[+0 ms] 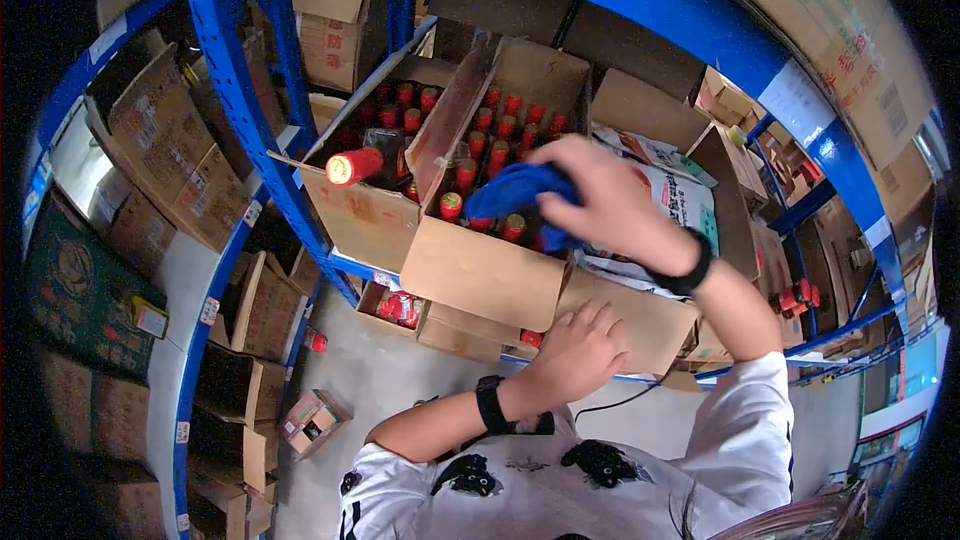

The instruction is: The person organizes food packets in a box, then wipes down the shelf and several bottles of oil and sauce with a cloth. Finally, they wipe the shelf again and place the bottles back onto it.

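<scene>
My right hand (pixel 615 200) is closed on a blue cloth (pixel 515 192), held over an open carton of bottles with red caps. My left hand (pixel 580 352) lies against the front flap of the neighbouring carton, fingers stretched out, holding nothing. Under the cloth, several red-capped bottles (pixel 497 157) stand upright in the carton (pixel 480 265). In the left-hand carton (pixel 362 222), one red-topped bottle (pixel 355 166) leans out over the edge, among more of the same. White printed bags (pixel 683 202) fill the carton on the right, partly behind my right hand.
A blue metal rack (pixel 225 90) surrounds the cartons, with an upper beam above them. Another shelf with open cartons (pixel 265 310) stands at the left. A small box (pixel 312 424) is on the floor. Red-capped bottles (pixel 797 296) lie at the right.
</scene>
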Demonstrator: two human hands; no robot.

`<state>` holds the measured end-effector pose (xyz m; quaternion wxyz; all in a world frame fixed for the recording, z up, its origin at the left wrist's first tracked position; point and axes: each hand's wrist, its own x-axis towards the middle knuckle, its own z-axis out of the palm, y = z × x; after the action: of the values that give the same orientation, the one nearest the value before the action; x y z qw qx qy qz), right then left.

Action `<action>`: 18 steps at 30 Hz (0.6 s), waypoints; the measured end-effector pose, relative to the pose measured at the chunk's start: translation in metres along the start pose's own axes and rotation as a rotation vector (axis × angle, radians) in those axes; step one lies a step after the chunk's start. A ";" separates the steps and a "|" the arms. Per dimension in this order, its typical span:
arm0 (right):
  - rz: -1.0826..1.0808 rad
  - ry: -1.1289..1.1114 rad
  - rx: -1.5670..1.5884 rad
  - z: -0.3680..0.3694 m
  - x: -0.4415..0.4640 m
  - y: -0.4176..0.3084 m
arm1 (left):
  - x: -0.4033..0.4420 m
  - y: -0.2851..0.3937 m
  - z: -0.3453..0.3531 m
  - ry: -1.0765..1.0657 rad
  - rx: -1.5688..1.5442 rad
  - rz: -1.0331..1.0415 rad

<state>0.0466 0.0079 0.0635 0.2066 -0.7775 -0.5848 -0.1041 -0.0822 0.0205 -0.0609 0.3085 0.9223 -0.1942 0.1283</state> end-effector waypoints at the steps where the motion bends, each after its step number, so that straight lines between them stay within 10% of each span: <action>1: -0.056 0.013 -0.066 0.022 0.010 -0.006 | -0.003 -0.003 -0.007 -0.071 0.019 0.010; 8: -0.053 -0.147 -0.095 0.096 0.030 -0.002 | -0.039 -0.017 -0.059 0.160 -0.149 0.179; 18: 0.033 -0.319 -0.261 0.033 -0.044 0.005 | -0.055 -0.055 -0.102 0.348 0.112 -0.110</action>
<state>0.0362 -0.0169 0.0154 0.0104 -0.8139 -0.5787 -0.0513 -0.1194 0.1397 -0.0299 0.2924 0.9112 -0.0796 0.2791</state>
